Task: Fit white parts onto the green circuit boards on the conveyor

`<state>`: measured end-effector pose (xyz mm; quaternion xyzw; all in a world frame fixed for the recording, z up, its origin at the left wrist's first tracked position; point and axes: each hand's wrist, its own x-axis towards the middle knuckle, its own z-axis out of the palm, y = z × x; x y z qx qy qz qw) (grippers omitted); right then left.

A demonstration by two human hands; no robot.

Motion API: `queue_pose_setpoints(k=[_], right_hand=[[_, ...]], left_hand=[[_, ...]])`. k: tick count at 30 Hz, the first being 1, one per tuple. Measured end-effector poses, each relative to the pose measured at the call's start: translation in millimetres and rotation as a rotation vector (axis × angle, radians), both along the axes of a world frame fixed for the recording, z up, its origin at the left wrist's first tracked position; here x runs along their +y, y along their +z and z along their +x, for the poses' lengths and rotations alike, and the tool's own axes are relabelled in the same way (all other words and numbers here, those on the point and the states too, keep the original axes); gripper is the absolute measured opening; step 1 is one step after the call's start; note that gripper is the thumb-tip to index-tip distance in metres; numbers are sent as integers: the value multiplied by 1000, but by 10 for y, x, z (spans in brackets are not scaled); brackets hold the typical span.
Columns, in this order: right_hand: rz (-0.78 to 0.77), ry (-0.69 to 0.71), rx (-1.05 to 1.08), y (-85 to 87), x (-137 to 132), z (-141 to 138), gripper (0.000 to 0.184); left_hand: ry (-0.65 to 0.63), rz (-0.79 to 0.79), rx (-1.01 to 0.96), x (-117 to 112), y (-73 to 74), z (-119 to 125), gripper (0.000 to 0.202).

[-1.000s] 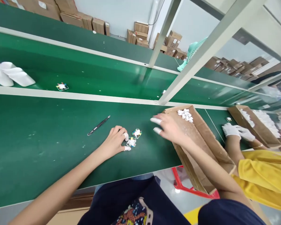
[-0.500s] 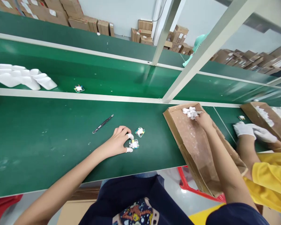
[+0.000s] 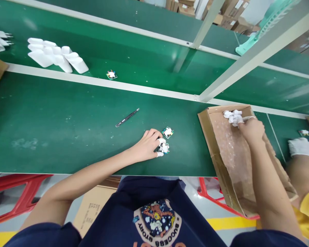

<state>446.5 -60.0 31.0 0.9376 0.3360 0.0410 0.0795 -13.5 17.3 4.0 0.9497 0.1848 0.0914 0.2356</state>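
My left hand rests on the green bench, white finger cots on its thumb and index finger. Between those two fingertips it grips a small circuit board with a white lump on top. A second circuit board lies just beyond it. Black tweezers lie on the bench to the left. Over at the right, my right hand reaches into a shallow cardboard box. Its fingers, also in white cots, pinch at a pile of small white pieces; the fingertips are partly hidden among them.
White plastic housings and another circuit board stand on the raised green strip behind a pale rail. A slanted metal post rises behind the box. At the far right is a co-worker's gloved hand, near a board.
The view has swung left and down, so the bench items sit farther right. My left fingers have closed onto the near board. My right hand stays at the white pieces.
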Motion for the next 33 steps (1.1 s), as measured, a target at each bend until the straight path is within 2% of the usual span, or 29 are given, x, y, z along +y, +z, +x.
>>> queue_pose_setpoints(k=[2,4,6,7,9,10,11,13,14,17,19,21,25,28,31,33], right_hand=[[-70,48,-85,76,22,-46,40],[-96,72,-181,274,8,-161,39],[26,102,-226,568,-88,-419,38],[134,171,-205,722,-174,-617,36],[356,421,-46,956,-404,-1134,27],[367,575,86,1007,-528,-1428,23],[334,717,231,1001,-640,-1724,19],[288,948,502,830,-782,-2247,20],[300,996,550,687,-800,-2449,24],[377,951,543,233,-682,-2788,27],[384,905,553,42,-564,-2860,25],[373,882,601,-25,-494,-2883,24],[384,838,779,13,-488,-2885,21],[353,685,889,7,-455,-2858,21],[230,531,1026,-27,-358,-2824,34],[119,490,1081,-32,-292,-2818,34]], left_hand=[[2,-1,-6,3,-8,-3,35],[5,-6,-10,10,-14,-6,37],[8,-12,-14,15,-18,-5,37],[8,-15,-16,14,-18,-3,37],[2,-20,-20,4,-13,4,34],[-3,-23,-22,-5,-8,9,32],[-7,-27,-24,-17,-1,13,31],[-17,-39,-28,-40,14,22,28],[-21,-42,-30,-50,20,25,26],[-21,-44,-41,-64,22,31,24],[-15,-46,-52,-64,11,31,23],[-19,-49,-63,-63,-4,29,20],[-29,-35,-87,-72,-26,23,16],[-22,-24,-99,-79,-33,20,13],[-27,-24,-111,-79,-39,19,12],[-33,-16,-119,-79,-41,20,12]])
